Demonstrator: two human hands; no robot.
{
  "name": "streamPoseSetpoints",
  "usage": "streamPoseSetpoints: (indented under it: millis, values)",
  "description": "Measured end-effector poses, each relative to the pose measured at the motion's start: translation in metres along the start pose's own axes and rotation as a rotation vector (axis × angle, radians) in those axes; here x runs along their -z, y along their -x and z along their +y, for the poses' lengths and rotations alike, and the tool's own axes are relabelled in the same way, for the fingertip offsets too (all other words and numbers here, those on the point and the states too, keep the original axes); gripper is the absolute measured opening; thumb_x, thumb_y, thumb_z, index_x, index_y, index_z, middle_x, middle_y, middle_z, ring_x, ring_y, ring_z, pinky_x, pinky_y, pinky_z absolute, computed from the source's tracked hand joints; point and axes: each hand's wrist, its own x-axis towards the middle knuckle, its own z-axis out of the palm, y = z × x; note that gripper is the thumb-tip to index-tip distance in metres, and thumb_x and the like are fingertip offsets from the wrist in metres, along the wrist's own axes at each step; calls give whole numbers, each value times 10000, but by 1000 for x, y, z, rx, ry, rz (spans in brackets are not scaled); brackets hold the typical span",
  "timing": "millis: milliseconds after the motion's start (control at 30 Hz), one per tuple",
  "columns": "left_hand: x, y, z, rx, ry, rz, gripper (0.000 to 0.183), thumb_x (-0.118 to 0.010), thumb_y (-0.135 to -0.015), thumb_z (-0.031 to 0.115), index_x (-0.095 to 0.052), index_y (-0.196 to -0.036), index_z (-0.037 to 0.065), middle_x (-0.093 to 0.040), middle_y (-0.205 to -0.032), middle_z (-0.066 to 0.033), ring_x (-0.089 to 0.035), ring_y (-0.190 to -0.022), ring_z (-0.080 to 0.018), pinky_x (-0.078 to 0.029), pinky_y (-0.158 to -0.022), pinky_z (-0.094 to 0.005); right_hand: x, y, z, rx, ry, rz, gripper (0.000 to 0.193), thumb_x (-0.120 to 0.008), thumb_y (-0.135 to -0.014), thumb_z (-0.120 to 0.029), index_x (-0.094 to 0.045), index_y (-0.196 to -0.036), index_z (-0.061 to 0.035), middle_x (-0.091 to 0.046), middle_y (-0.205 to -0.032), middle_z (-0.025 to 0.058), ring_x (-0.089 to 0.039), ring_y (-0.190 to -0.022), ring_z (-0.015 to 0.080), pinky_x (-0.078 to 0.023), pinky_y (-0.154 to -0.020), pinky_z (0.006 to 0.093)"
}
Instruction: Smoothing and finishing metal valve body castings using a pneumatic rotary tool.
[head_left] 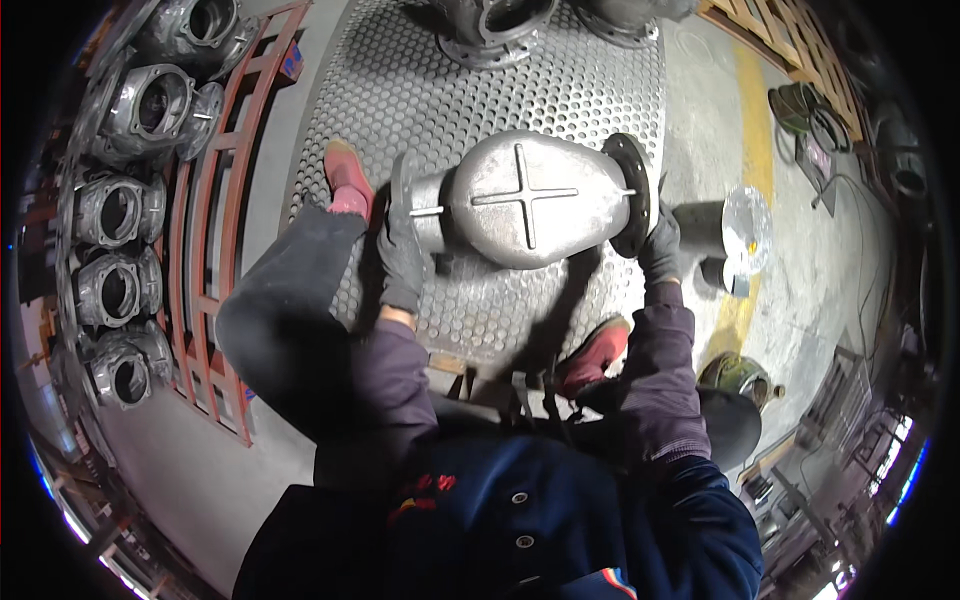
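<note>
Between my hands lies a silver-grey cast valve body (575, 215), its rounded belly facing up with a raised cross-shaped rib on it. It has a round flange at each end; the right one is dark with bolt holes. My left hand (404, 262), in a dark grey glove, is closed against the left flange from the near side. My right hand (661, 248), gloved too, grips the edge of the right flange. The fingertips of both hands are partly hidden behind the flanges. Beneath the casting is a perforated metal plate (400, 95); whether they touch cannot be made out.
More flanged castings (490, 40) stand at the plate's far edge. A red metal rack (205, 230) runs along the left, beside a row of similar castings (108, 210). To the right are a round metal can (745, 228), a green-brown container (740, 375) and a wooden pallet (800, 50).
</note>
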Motion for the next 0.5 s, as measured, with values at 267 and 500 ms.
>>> streamPoseSetpoints:
  millis: [267,500]
  values:
    - [13,32,26,-47,64,-197,490,-411,-994,364,-520,-1244,-44,-591,-1031,-96,-522,-875,-181,-440,-802,-310,13,131,-51,-267,-237,63,339,-491,-885,-95,-554,-1204,2,-641,-1112,159,-617,-1022,272,-473,-929,322]
    - [33,26,2,-131,-103,-230,356,-434,-974,272,-552,-1115,-33,-588,-935,-100,-521,-819,-177,-441,-734,-307,-3,172,-43,-552,-230,213,342,-574,-845,-101,-597,-1181,-44,-620,-1158,140,-597,-1066,239,-463,-958,298]
